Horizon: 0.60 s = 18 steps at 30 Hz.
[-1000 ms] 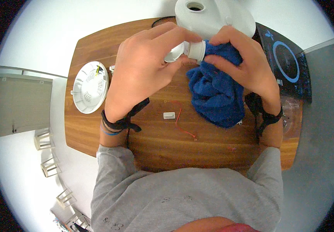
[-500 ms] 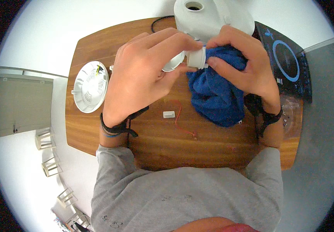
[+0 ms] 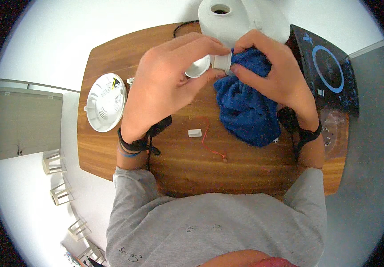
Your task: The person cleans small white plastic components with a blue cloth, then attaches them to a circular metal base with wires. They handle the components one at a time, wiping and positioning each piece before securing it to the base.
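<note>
Thumb and fingers of my left hand (image 3: 163, 78) pinch a short white plastic cylinder (image 3: 221, 63). A shiny white cup-shaped piece (image 3: 198, 66) shows beside the cylinder, between my left fingers and thumb; whether the two are joined I cannot tell. My right hand (image 3: 287, 80) grips a dark blue cloth (image 3: 247, 113), its fingertips and thumb at the cylinder's right end. Below the fingers the cloth hangs in a bunch, its lower end over the tabletop. A small white block (image 3: 194, 133) and a thin red wire (image 3: 206, 141) lie on the table (image 3: 178, 173) between my forearms.
Beyond my hands stands a large white rounded housing (image 3: 241, 24) with a round hole, a black cable (image 3: 181, 27) beside it. A black induction cooktop (image 3: 334, 66) is at the right, with a clear tray (image 3: 334, 133) of small parts nearer. A white slotted round cover (image 3: 106, 102) lies left.
Both hands have shifted slightly left with the cylinder, which has turned a little. More of the shiny cup-shaped piece now shows. The right fingers and cloth stay at the cylinder's end.
</note>
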Each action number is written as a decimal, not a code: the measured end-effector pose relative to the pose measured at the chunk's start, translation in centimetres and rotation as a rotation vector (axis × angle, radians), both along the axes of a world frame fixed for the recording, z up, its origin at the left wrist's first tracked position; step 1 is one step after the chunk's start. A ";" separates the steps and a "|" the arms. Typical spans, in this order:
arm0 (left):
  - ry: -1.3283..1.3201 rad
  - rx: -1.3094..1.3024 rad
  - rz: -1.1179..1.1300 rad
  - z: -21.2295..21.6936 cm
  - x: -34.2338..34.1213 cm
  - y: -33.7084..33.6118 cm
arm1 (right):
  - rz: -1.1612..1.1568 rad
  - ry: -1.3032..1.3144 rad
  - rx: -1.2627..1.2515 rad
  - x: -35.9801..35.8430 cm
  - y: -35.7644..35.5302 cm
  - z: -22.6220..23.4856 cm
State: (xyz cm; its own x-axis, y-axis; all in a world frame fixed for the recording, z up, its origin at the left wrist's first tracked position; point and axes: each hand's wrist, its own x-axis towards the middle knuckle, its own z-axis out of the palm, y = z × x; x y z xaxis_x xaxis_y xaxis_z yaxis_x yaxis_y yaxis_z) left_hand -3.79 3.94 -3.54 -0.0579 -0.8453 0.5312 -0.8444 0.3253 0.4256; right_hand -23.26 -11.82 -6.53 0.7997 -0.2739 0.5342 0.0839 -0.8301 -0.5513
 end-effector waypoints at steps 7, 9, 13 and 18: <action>0.028 -0.095 0.057 -0.4 0.2 -0.4 | 0.101 -0.038 -0.069 -0.6 -0.8 0.8; 0.015 -0.130 0.046 -0.7 0.5 -0.7 | 0.121 -0.033 -0.082 -0.8 -1.0 0.9; -0.020 -0.069 0.081 -0.3 0.3 -0.5 | 0.091 -0.061 -0.114 -0.6 -1.2 0.7; 0.014 -0.062 0.041 0.0 0.8 -0.2 | -0.029 -0.096 -0.228 -0.2 -0.6 0.0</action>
